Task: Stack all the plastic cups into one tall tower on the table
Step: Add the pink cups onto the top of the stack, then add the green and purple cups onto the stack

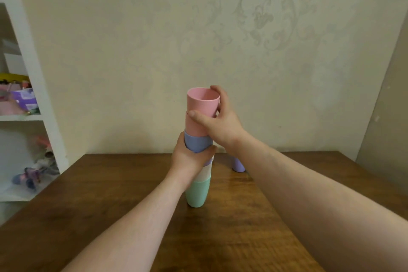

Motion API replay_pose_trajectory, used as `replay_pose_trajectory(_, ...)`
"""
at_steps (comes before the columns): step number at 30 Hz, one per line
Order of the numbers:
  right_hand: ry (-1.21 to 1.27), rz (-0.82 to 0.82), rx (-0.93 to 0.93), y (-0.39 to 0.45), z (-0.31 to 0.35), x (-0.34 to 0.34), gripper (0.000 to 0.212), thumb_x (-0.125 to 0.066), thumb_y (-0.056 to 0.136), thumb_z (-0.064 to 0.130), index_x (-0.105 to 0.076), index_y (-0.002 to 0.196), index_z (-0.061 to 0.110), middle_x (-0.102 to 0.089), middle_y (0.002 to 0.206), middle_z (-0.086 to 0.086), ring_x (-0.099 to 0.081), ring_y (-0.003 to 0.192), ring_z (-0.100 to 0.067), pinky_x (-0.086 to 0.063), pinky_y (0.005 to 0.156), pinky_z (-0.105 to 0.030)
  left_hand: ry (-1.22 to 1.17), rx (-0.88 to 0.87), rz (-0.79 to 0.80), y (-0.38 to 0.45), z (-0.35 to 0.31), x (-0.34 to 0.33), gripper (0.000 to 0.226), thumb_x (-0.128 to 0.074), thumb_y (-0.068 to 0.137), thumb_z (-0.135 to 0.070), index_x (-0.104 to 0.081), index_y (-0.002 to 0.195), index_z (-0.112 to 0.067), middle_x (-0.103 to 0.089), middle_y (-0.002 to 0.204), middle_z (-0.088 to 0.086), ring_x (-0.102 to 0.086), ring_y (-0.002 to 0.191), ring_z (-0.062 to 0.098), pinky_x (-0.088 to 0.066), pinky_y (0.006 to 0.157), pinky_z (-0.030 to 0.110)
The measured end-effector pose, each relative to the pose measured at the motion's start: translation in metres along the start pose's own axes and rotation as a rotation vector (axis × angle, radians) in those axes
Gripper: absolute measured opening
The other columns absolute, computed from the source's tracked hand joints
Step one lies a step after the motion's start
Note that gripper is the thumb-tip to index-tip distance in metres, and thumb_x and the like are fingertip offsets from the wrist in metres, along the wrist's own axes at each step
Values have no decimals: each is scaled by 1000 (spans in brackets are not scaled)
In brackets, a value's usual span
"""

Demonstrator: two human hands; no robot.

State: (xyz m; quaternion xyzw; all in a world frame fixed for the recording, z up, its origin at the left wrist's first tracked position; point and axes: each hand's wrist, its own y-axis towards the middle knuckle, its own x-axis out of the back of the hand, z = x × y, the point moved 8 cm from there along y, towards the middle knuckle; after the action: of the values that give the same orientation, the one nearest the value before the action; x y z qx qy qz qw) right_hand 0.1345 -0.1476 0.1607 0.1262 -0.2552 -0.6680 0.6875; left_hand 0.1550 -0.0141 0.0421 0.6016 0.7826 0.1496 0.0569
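Observation:
A tower of nested plastic cups stands upright on the wooden table (110, 194). From the bottom it shows a green cup (197, 194), a white cup (205, 172), a blue cup (196, 142), a pink cup (194, 127) and a top pink cup (202, 101). My left hand (188, 159) wraps the tower's middle, just under the blue cup. My right hand (217, 121) grips the top pink cup from the right, thumb across its lower front. A lone lilac cup (238, 164) stands on the table behind my right forearm, mostly hidden.
A patterned wall rises right behind the table's far edge. A white shelf unit (28, 95) with boxes and toys stands to the left of the table.

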Motion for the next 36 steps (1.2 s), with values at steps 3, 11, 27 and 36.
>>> replay_pose_trajectory(3,-19,45,-7,5,-2,-10,95,-92,76,44,-38,155,43,-62,129,21,-67,114,-7,-61,99,-40,-13,-8,-16,2,3,6,49,-89,59,-53,-66,103,-55,-79,94,-30,-76,81,-2,-61,68,30)
replay_pose_trajectory(11,32,62,-50,7,-11,-18,84,-90,86,36,-39,154,35,-62,132,12,-66,120,-18,-60,101,-41,-56,-30,-11,11,9,2,54,-94,64,-50,-67,110,-51,-83,100,-19,-80,86,4,-69,74,39)
replay_pose_trajectory(27,-684,-52,-393,14,-140,144,84,-66,91,29,-32,168,27,-40,167,-13,-44,147,-37,-39,120,-45,-225,-47,11,1,6,-57,65,-94,55,-51,-68,114,-43,-81,100,-30,-80,86,-2,-57,62,9)
replay_pose_trajectory(36,-1030,177,-267,-33,-225,136,72,-68,96,21,-32,157,35,-20,169,9,-63,123,-35,-57,90,-47,-228,-27,32,8,12,-73,70,-96,57,-46,-70,120,-32,-84,99,-18,-82,85,5,-60,63,14)
